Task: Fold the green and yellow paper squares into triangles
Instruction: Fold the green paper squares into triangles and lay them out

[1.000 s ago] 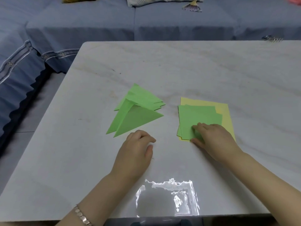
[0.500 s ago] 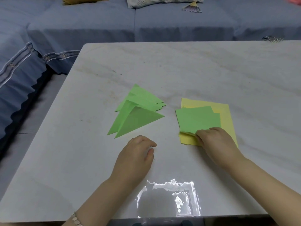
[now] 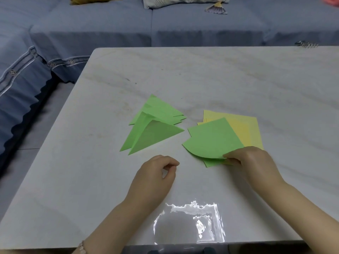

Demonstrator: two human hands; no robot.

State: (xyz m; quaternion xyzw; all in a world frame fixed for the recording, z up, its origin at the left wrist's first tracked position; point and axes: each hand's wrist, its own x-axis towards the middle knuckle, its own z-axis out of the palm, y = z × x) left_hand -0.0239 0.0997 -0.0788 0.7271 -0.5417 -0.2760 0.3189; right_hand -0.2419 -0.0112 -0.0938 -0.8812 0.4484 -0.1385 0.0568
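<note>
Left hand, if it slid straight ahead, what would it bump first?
Probably the left hand meets the front green triangle near its right tip, though the lifted green square lies close beside.

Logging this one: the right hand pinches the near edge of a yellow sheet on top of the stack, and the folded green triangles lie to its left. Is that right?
Not quite. In the head view, the sheet that the right hand pinches is the green sheet, not a yellow one; the yellow sheets lie underneath. The folded green triangles do lie to its left.
</note>
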